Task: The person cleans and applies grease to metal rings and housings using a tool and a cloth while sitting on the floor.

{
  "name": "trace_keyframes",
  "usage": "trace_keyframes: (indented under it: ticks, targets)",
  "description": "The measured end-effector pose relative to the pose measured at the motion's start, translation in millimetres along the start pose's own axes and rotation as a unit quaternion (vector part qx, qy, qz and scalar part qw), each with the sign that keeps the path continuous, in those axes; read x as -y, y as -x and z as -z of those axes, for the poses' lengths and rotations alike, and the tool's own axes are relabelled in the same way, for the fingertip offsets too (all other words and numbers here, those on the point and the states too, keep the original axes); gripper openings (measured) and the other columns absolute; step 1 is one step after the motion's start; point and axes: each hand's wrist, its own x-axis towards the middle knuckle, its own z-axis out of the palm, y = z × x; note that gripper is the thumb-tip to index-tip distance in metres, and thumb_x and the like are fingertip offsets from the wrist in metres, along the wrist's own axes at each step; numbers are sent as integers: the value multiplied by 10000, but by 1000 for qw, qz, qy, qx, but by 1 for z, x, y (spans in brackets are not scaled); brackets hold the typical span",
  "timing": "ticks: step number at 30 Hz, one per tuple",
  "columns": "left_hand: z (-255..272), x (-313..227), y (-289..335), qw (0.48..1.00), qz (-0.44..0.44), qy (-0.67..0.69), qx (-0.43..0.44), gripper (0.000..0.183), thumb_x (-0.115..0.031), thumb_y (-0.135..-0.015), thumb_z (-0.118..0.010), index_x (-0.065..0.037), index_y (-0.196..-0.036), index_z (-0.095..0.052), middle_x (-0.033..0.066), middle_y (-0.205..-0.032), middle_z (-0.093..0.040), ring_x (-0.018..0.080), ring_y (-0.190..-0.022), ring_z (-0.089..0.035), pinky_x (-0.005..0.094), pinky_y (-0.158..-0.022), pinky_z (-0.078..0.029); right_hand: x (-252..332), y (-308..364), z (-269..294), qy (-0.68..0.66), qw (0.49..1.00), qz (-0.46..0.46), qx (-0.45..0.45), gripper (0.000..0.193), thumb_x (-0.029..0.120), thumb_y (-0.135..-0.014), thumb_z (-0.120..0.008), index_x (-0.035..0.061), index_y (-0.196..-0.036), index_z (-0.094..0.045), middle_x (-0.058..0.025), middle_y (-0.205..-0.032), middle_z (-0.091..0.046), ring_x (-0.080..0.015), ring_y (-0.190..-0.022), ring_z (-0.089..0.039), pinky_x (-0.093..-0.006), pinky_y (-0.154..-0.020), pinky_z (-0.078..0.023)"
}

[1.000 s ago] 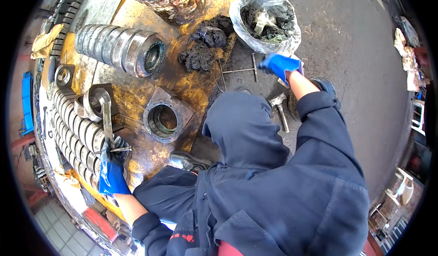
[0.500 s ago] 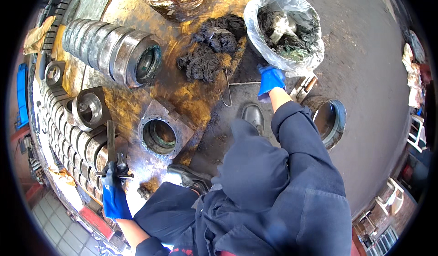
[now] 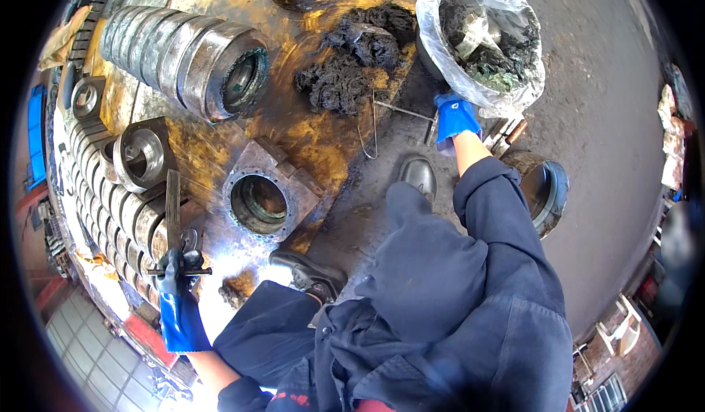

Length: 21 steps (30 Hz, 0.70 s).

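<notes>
My left hand (image 3: 180,305), in a blue glove with dark fingers, is closed at the lower end of a flat metal bar (image 3: 173,206). A short dark rod (image 3: 200,272) crosses there; whether the two are joined I cannot tell. Just below a bin (image 3: 429,19) lined with a clear plastic bag, my blue-gloved right hand (image 3: 457,122) appears closed on a thin metal rod (image 3: 404,109). This rod slants left toward a bent wire hook (image 3: 375,129); the link between them is unclear. Dark, shredded greasy waste and a crumpled pale piece lie in the bin.
Left lies a row of thick steel rings (image 3: 198,59); below it, a square steel block (image 3: 257,203) with a round bore and many stacked rings (image 3: 136,221). Dark greasy clumps (image 3: 338,81) sit on the stained plate. An open drum-like can (image 3: 540,192) lies right of my shoe (image 3: 418,177).
The whole view has shifted, so most things appear higher. Relative to the wire hook, the thin rod's left end has risen and it now slants. My left hand still grips the bar.
</notes>
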Motion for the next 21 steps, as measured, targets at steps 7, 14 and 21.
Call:
trace_keyframes:
  ticks: [7, 14, 21]
  targets:
    - [1, -2, 13, 998, -20, -12, -55, 298, -248, -950, -593, 17, -1078, -634, 127, -803, -692, 226, -634, -675, 358, -604, -588, -19, 14, 29, -95, 982, 158, -39, 429, 386, -833, -614, 47, -1093, -657, -182, -1093, -665, -339, -1032, -623, -392, -908, -479]
    - [-68, -39, 59, 991, -87, -55, -89, 276, -261, -934, -620, -3, -1032, -635, 121, -808, -695, 202, -662, -681, 334, -589, -570, 22, 44, 108, -8, 995, 42, 89, 386, 378, -829, -640, 37, -1006, -675, -154, -861, -699, -234, -786, -673, -347, -732, -518]
    - [-40, -38, 74, 973, -119, -186, -73, 337, -279, -932, -599, 16, -1094, -588, 102, -809, -700, 184, -702, -670, 295, -618, -525, 214, 129, 261, 72, 945, 320, 18, 317, 371, -817, -610, 73, -920, -650, -150, -781, -685, -292, -739, -677, -427, -706, -527]
